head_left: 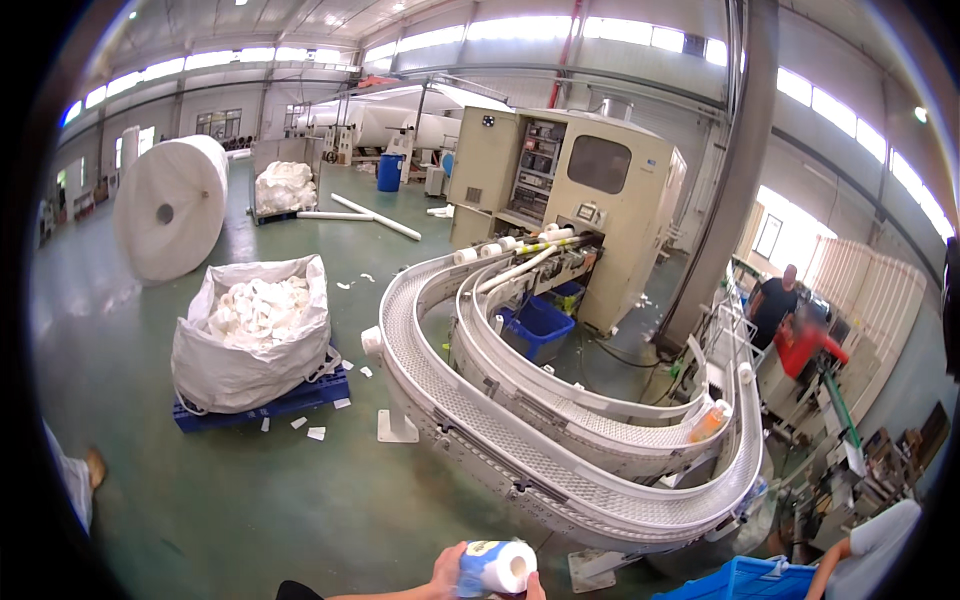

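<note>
At the lower edge, a paper roll (503, 566) in a blue, yellow and white wrapper lies sideways between my hands. One white end with its core hole shows on the right. My left hand (447, 575) is closed around the roll's left end. Fingers of my right hand (535, 588) press on its right end; the rest of that hand is out of view. Beyond the roll curves a white two-lane conveyor (580, 485). An orange and white packaged roll (711, 421) sits on its inner lane, and several white rolls (488, 250) are near the machine.
A blue crate (745, 580) stands at the lower right beside a person's arm (832, 565). Left, a white bulk sack (255, 335) of paper scraps rests on a blue pallet (265, 402). The conveyor's foot plate (592, 572) is close by. A beige machine (600, 200) stands behind.
</note>
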### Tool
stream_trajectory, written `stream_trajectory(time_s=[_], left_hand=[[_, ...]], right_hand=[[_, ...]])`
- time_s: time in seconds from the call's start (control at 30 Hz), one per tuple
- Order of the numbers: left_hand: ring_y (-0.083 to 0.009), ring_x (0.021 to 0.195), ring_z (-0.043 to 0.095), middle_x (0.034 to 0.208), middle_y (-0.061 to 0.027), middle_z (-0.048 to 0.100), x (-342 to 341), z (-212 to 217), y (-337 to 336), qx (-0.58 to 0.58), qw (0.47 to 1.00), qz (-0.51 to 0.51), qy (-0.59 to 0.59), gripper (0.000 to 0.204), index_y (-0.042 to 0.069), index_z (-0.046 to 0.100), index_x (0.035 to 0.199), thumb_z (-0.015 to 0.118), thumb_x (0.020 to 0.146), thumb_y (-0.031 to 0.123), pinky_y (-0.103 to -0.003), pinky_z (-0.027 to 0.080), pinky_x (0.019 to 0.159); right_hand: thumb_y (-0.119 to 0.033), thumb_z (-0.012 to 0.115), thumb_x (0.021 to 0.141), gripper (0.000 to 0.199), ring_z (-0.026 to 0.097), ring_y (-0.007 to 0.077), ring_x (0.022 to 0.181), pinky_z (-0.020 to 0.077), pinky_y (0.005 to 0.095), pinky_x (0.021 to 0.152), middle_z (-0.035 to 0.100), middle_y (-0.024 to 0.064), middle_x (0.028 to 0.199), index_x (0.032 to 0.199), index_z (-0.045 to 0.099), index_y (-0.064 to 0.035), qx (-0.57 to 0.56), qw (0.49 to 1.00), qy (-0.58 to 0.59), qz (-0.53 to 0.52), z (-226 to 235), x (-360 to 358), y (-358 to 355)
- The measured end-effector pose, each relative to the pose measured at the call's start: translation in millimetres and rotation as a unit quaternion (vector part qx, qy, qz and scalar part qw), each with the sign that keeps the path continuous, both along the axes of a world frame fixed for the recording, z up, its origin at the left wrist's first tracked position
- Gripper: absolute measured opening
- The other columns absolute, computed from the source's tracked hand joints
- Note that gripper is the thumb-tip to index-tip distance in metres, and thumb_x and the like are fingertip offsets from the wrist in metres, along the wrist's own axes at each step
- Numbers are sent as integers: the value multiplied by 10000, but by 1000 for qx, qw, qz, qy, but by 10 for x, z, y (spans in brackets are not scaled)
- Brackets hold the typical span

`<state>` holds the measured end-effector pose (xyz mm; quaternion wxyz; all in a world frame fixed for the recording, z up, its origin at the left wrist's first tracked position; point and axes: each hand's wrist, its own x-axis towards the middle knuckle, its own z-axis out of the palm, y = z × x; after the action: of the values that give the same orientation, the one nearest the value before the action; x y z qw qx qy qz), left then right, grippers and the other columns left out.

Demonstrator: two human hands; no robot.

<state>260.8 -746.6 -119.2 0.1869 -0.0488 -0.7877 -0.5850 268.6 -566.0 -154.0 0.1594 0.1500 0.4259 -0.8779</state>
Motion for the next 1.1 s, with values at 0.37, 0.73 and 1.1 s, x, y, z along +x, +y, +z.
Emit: stream_trajectory(time_s=[0.37, 0.73, 1.1], left_hand=[[-247, 963, 643, 1049, -86, 670, -1430, 156, 731, 531, 756, -103, -369, 492, 89, 601, 1139, 461, 938, 516, -447, 489, 920], [-317, 1082, 591, 1213, -100, 616, -2259, -82, 1236, 690, 673, -142, -224, 471, 83, 578, 1208, 411, 937, 430, -500, 440, 991], [-337, 1173, 532, 1268, -75, 582, -2834, 163, 854, 635, 674, -38, -376, 623, 181, 547, 1280, 286, 914, 613, -581, 402, 963]], right_hand=[[-309, 371, 1003, 443, 602, 244, 990, 465, 367, 843, 650, 176, 1072, 1110, 619, 41, 293, 943, 157, -2, 250, -1611, 826], [-160, 574, 885, 270, 629, 308, 970, 473, 396, 848, 671, 196, 1011, 1088, 628, 9, 461, 825, 304, 118, -316, -2637, 1254], [-125, 650, 834, 242, 610, 269, 837, 488, 354, 732, 646, 130, 981, 1063, 645, -46, 496, 756, 424, -58, 1344, -2694, 1000]])
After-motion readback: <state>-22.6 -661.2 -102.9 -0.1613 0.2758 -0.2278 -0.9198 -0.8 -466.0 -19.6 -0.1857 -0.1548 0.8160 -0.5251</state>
